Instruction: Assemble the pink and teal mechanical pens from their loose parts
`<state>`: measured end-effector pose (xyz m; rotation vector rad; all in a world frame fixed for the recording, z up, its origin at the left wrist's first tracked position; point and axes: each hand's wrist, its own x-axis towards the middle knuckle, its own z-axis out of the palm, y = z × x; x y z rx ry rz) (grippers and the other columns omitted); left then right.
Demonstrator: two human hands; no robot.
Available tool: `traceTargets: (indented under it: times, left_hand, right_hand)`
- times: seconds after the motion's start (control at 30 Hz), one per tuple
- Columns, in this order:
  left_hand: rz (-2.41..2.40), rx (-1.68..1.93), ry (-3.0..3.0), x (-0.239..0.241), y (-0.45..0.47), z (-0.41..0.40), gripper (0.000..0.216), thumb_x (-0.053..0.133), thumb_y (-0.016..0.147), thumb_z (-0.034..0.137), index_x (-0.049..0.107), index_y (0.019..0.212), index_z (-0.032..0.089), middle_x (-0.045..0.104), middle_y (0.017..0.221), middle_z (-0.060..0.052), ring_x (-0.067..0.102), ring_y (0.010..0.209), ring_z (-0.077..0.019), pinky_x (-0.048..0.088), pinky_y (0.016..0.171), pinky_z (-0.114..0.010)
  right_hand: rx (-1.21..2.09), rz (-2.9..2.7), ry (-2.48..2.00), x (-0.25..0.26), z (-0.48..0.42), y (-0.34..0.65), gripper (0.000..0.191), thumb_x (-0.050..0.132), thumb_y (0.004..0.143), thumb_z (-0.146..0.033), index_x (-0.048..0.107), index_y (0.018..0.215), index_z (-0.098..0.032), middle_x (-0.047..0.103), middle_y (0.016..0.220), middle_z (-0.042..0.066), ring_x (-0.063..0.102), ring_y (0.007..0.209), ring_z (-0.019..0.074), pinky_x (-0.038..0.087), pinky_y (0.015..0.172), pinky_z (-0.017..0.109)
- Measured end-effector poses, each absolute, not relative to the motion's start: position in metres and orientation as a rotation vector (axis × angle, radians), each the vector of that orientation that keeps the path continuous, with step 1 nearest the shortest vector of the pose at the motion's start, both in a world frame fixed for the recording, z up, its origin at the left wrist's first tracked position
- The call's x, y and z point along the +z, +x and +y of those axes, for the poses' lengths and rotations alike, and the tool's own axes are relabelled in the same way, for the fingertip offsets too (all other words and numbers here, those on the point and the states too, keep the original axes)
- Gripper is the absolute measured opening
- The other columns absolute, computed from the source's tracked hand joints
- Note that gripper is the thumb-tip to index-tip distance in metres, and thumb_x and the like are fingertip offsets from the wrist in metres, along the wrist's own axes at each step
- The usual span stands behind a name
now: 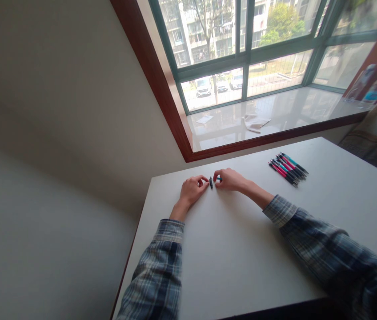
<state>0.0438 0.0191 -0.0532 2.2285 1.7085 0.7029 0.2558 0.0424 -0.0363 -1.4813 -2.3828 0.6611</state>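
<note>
My left hand (193, 188) and my right hand (231, 179) rest close together on the white table (242, 249), near its far edge. Between their pinched fingertips is a small pen (214, 181) with a dark tip and a teal body. The right fingers pinch the teal end. The left fingers curl at the dark end, and whether they touch it is hard to tell. Both sleeves are blue plaid.
A bundle of several pens (287, 168), pink, teal and black, lies on the table to the right. Behind the table a glossy window sill (275, 115) holds folded paper or cloth (254, 123). Bottles (371, 86) stand at the sill's right end.
</note>
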Motion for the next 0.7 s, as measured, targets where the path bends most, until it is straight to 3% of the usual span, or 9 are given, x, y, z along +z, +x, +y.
traceTargets:
  times: [0.33,0.43,0.57,0.7]
  left_hand:
    - [1.713,0.701,2.224,-0.051,0.046,0.017,0.02,0.068,0.088,0.044,0.08,0.091,0.029,0.072,0.073,0.0,0.061,0.069,-0.019,0.04,0.069,-0.03]
    - [1.708,0.711,2.218,-0.052,0.046,0.017,0.019,0.067,0.088,0.042,0.08,0.092,0.028,0.072,0.074,0.0,0.061,0.068,-0.0184,0.041,0.069,-0.03]
    - [1.613,0.886,2.154,-0.053,0.048,0.018,0.019,0.067,0.088,0.039,0.079,0.09,0.025,0.068,0.069,0.0,0.058,0.064,-0.0157,0.043,0.068,-0.028]
    - [1.427,1.16,1.908,-0.054,0.054,0.02,0.026,0.071,0.087,0.043,0.078,0.095,0.02,0.071,0.074,-0.001,0.06,0.065,-0.0143,0.047,0.065,-0.026]
  right_hand:
    - [0.692,-2.362,-1.467,-0.035,0.042,0.256,0.022,0.069,0.083,-0.027,0.077,0.104,-0.025,0.077,0.095,0.007,0.068,0.084,0.0221,0.043,0.066,0.025]
    - [0.706,-2.342,-1.463,-0.034,0.044,0.259,0.031,0.07,0.083,-0.027,0.074,0.113,-0.023,0.077,0.097,0.007,0.068,0.087,0.0222,0.044,0.067,0.025]
    - [0.696,-2.304,-1.457,-0.03,0.048,0.264,0.039,0.065,0.087,-0.023,0.068,0.125,-0.016,0.078,0.105,0.01,0.068,0.094,0.0223,0.046,0.074,0.025]
    - [0.727,-2.322,-1.337,-0.025,0.051,0.268,0.028,0.058,0.091,-0.019,0.077,0.112,-0.019,0.078,0.104,0.008,0.069,0.09,0.02,0.046,0.076,0.024]
